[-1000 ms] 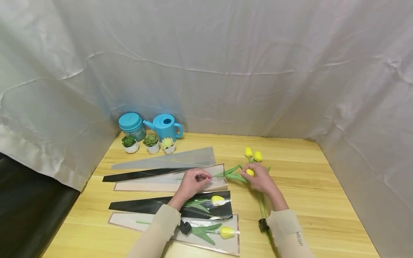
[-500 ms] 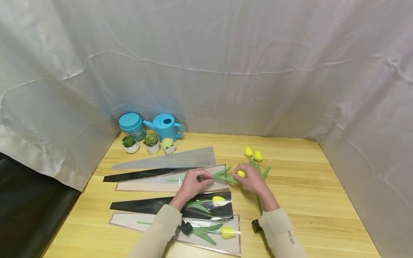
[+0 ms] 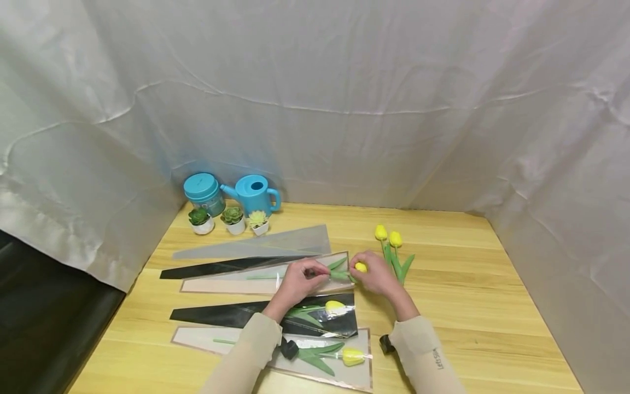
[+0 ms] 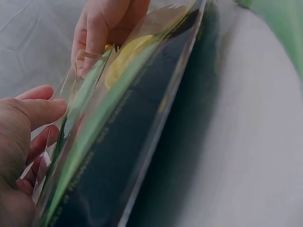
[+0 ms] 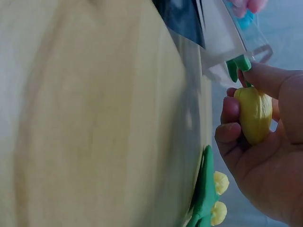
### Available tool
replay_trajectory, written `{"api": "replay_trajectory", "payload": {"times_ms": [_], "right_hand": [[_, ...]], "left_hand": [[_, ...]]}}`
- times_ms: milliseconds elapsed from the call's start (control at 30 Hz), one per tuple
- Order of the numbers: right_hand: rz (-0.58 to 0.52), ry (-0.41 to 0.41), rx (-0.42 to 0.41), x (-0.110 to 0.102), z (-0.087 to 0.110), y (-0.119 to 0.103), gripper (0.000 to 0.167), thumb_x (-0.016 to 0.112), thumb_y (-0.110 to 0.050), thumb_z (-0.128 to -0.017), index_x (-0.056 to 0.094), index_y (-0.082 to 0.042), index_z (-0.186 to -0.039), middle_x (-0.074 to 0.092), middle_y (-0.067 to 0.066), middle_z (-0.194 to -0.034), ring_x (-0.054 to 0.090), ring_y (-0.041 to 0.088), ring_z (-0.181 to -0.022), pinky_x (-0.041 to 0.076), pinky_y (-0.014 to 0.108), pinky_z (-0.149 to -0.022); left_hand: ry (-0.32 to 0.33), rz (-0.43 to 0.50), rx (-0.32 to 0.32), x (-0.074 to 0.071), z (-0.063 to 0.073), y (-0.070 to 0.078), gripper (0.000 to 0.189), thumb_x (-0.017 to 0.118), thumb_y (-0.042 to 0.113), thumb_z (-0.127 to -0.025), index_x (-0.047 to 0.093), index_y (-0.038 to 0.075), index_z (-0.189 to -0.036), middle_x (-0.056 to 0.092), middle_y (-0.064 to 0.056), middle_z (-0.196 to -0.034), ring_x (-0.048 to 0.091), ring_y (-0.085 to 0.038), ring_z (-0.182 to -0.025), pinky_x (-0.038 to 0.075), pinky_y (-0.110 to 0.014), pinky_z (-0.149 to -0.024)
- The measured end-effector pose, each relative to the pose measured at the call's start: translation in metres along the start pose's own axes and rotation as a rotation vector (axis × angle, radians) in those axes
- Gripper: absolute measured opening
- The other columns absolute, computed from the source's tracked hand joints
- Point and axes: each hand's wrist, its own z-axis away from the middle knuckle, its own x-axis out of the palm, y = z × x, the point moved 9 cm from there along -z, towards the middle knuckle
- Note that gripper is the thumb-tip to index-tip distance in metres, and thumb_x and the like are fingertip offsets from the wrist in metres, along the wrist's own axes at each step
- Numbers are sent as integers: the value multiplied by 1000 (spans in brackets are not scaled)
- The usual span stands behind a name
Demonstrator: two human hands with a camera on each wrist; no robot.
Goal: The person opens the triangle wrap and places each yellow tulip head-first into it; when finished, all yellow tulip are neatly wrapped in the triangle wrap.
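My right hand (image 3: 378, 273) pinches a yellow tulip (image 5: 255, 113) by the stem just under its bloom, which sits against the palm in the right wrist view. Its stem and most of its green leaves lie inside a clear-fronted flower sleeve (image 3: 211, 284) with a pale back. At the sleeve's wide mouth, my left hand (image 3: 300, 279) grips the clear film between thumb and fingers. Nearer me lie a black sleeve (image 3: 216, 313) and a white sleeve (image 3: 354, 375), each with a yellow tulip in it. The left forearm passes over both.
Two loose yellow tulips (image 3: 395, 238) lie right of the hands. Behind the worked sleeve are another black sleeve (image 3: 197, 270) and a grey one (image 3: 295, 239). A blue watering can (image 3: 253, 196), a blue-lidded jar (image 3: 203, 189) and several small potted succulents (image 3: 233, 220) stand at the back left.
My right hand has moved left with the tulip, sliding its stem and leaves deeper into the sleeve. The left hand stays at the sleeve's mouth.
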Motion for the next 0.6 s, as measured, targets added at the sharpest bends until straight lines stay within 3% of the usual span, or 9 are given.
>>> {"api": "replay_trajectory", "payload": {"times_ms": [133, 233, 400, 500, 600], "right_hand": [[-2, -7, 2, 3, 0, 0, 9, 74, -17, -95, 69, -21, -90, 68, 8, -113, 63, 34, -115, 48, 60, -105], [-23, -7, 1, 3, 3, 3, 5, 73, -17, -96, 72, -20, -100, 68, 8, -118, 62, 34, -118, 48, 59, -106], [-111, -3, 9, -2, 9, 11, 26, 73, -20, -98, 72, -12, -123, 66, 12, -132, 60, 35, -126, 50, 55, -106], [-136, -14, 14, -3, 11, 16, 31, 73, -22, -98, 71, -11, -127, 67, 11, -133, 62, 31, -119, 54, 48, -99], [-190, -47, 37, -3, 14, 24, 32, 73, -24, -99, 70, -11, -128, 67, 12, -133, 63, 23, -102, 54, 36, -84]], "left_hand": [[-6, 9, -3, 3, 0, 1, 8, 82, 15, -91, 83, 18, -98, 74, 11, -89, 65, -7, -81, 50, -23, -68], [-8, 9, 3, 5, 1, 1, 7, 82, 16, -91, 83, 18, -98, 75, 10, -89, 65, -8, -80, 50, -23, -67], [-14, 13, -5, 5, 5, -1, 7, 82, 21, -92, 83, 21, -98, 75, 10, -90, 65, -8, -81, 51, -24, -69], [-3, 14, -3, 3, 4, -2, 7, 82, 20, -91, 83, 21, -98, 75, 9, -90, 65, -9, -81, 50, -24, -69], [0, 15, -3, 1, 4, -3, 7, 82, 20, -91, 83, 21, -98, 75, 8, -90, 65, -10, -81, 49, -24, -69]]}}
